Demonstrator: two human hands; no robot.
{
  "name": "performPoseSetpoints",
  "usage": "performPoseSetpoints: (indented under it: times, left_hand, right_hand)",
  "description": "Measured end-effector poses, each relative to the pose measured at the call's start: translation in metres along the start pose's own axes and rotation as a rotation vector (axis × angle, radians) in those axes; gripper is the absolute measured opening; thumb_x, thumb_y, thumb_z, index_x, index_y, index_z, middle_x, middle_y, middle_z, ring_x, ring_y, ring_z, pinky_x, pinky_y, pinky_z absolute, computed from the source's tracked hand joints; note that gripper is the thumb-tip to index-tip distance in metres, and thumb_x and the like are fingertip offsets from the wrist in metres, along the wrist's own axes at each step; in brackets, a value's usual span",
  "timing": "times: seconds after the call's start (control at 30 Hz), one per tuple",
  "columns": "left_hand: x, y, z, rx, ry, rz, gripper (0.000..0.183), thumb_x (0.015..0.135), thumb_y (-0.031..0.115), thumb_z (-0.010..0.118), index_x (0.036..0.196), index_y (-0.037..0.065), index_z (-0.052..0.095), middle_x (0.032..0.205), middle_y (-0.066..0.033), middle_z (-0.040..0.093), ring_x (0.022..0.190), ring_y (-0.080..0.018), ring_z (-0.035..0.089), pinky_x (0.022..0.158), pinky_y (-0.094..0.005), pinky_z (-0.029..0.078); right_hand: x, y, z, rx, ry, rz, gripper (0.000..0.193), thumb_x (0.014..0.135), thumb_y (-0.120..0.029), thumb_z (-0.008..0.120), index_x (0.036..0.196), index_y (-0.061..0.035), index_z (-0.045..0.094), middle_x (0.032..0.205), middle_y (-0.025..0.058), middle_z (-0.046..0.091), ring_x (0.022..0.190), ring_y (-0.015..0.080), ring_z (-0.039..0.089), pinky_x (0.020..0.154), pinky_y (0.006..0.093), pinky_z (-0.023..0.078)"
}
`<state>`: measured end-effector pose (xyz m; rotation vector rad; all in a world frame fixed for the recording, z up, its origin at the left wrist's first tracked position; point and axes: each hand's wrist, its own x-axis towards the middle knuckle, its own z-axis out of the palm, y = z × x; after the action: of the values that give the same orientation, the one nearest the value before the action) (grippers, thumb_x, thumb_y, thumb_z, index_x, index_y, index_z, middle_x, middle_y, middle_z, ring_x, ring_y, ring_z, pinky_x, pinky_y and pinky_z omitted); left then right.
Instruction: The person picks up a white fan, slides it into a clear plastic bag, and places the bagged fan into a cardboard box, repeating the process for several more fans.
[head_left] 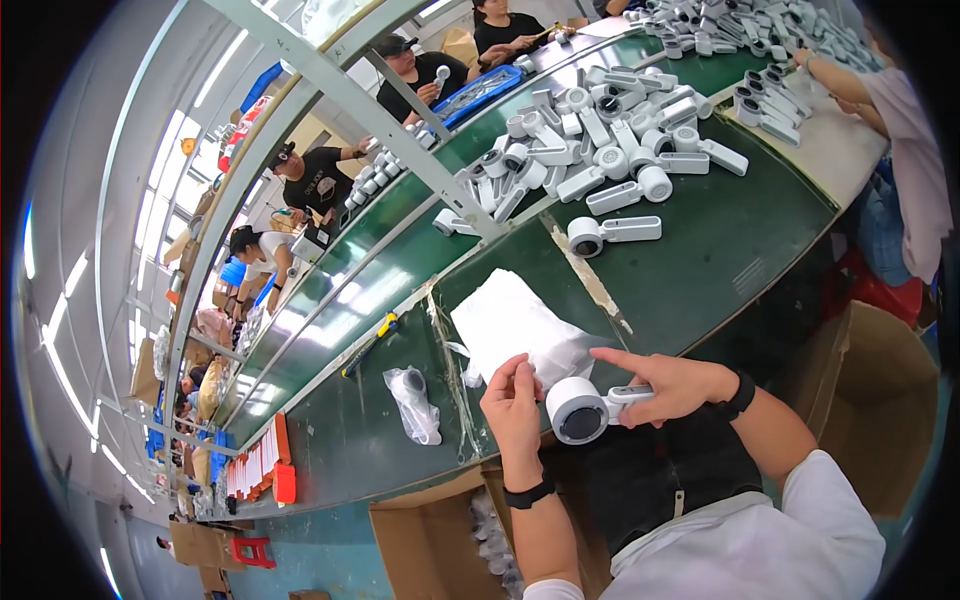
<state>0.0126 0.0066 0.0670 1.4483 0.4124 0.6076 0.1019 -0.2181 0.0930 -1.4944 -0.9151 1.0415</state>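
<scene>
My right hand (pixel 680 388) is closed round the short handle of a white handheld fan (pixel 578 410), its index finger stretched out to the left. The fan's round head, with a grey ring and dark centre, faces me. Beside that head, my left hand (pixel 512 405) has thumb and fingers pinched together at the edge of a stack of white plastic bags (pixel 510 325); whatever is between the fingertips is too small to make out. Left of the stack lies a bagged fan (pixel 412 405). Another fan (pixel 612 234) rests unwrapped on the green bench beyond the stack.
A heap of white fans (pixel 610 135) covers the bench farther off, behind a metal post (pixel 400 140). A yellow-and-black tool (pixel 370 344) and an orange bin (pixel 264 465) lie leftward. Open cartons (pixel 430 535) stand below the edge. Co-workers sit opposite; another's arm (pixel 840 85) reaches in at right.
</scene>
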Motion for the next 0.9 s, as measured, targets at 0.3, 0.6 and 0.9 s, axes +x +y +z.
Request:
performPoseSetpoints:
  times: [0.3,0.6,0.9]
  left_hand:
    - [-0.008,0.008,-0.012,-0.039,-0.027,0.013,0.022,0.092,0.004,0.061,0.112,-0.004,0.063,0.085,-0.0044,0.063,0.072,-0.0097,0.058,0.065,-0.0222,0.047]
    - [-0.009,-0.008,0.005,-0.059,-0.103,-0.013,0.020,0.091,0.007,0.063,0.108,-0.004,0.065,0.082,-0.0034,0.064,0.071,-0.0097,0.059,0.065,-0.0229,0.048]
    - [-0.007,-0.013,0.006,-0.598,0.012,-0.187,0.022,0.097,0.016,0.058,0.111,-0.001,0.058,0.099,-0.0075,0.063,0.085,-0.0145,0.062,0.076,-0.0274,0.053]
  right_hand:
    - [0.023,0.017,-0.008,-0.057,-0.098,0.065,0.100,0.081,-0.015,0.072,0.153,-0.0070,0.002,0.088,0.0060,0.068,0.063,0.0109,0.060,0.060,0.0250,0.051]
    - [0.066,0.029,0.039,0.289,0.677,-0.281,0.045,0.069,-0.013,0.081,0.107,0.0003,0.060,0.093,0.0036,0.065,0.082,0.0094,0.060,0.072,0.0272,0.051]
    - [0.080,0.028,0.038,0.060,0.967,-0.196,0.040,0.071,-0.018,0.067,0.104,0.0040,0.059,0.088,0.0184,0.067,0.082,0.0282,0.067,0.075,0.0368,0.051]
